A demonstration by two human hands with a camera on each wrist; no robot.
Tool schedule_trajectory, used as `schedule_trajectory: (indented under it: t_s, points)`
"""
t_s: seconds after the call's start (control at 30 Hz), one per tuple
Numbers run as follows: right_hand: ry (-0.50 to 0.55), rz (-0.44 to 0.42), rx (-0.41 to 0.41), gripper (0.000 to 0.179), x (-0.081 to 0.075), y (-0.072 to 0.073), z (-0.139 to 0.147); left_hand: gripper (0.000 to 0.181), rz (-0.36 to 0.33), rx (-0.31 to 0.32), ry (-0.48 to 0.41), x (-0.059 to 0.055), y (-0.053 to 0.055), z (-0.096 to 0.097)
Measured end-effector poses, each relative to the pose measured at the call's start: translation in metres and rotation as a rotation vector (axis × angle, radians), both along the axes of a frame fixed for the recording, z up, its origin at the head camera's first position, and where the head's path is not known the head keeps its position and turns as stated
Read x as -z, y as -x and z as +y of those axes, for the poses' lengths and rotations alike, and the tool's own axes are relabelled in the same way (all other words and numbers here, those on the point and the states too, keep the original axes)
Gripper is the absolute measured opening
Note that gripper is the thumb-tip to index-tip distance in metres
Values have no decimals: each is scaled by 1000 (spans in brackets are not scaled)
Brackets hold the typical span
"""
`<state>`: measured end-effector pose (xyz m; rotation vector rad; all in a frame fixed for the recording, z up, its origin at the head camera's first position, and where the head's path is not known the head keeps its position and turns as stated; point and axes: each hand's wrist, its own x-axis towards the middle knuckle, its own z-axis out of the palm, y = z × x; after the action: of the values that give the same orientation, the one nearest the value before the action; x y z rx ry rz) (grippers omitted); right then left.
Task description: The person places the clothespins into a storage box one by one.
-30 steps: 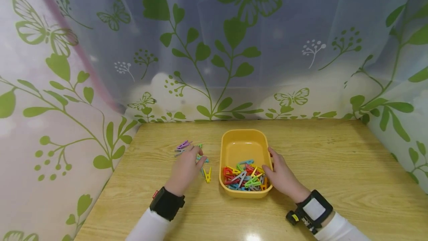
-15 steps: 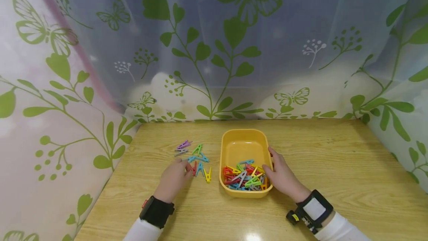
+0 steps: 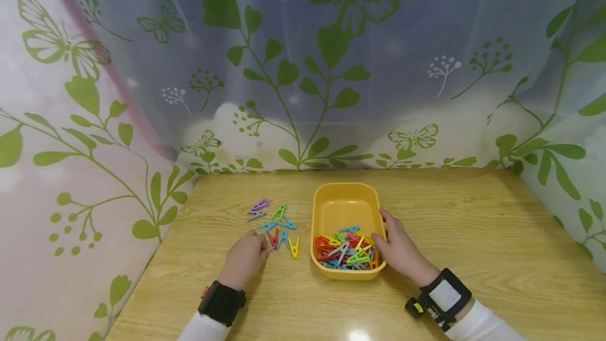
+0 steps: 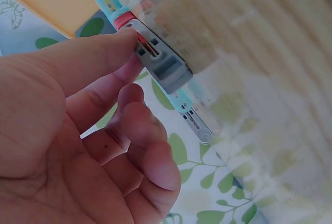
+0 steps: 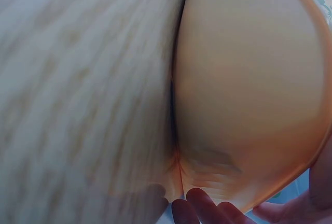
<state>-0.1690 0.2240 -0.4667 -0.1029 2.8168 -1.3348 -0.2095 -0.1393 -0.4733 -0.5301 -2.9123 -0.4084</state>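
My left hand [image 3: 243,259] is low over the table, left of the basin. Its thumb and index finger pinch a grey clothespin [image 4: 165,60], while the other fingers curl loosely below. Just beyond the fingertips lie a red clothespin [image 3: 273,238], a blue clothespin [image 3: 283,239] and a yellow clothespin [image 3: 294,248], side by side. My right hand [image 3: 402,246] holds the right wall of a yellow plastic basin [image 3: 347,187], thumb over the rim and fingers outside. Mixed-colour clothespins [image 3: 347,251] are heaped in the basin's near half.
Farther back on the table [image 3: 473,225] lie a purple clothespin [image 3: 260,204], a grey clothespin beside it, a green clothespin [image 3: 280,211] and two light-blue ones. A leaf-patterned curtain [image 3: 293,67] hangs along the back and both sides.
My left hand has drawn back toward me and left from over the clothespins, uncovering the green, blue and red ones. A grey clothespin now shows at its fingertips. The right hand and basin stay put.
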Motion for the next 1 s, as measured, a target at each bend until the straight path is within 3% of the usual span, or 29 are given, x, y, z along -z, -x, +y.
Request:
schedule_trajectory:
  t_s: [0.23,0.5,0.7,1.0]
  points:
    - [-3,-1,2,70,-1,0,-1,17,54,1,7,-5,-1,0]
    - [-5,6,6,70,0,0,-1,16,149,-2,29,-35,-3,11]
    - [0,2,2,70,-1,-1,-1,10,216,84,13,-53,-11,35]
    - [-4,-1,-2,70,-3,-3,-1,14,201,235,3,-59,-23,73]
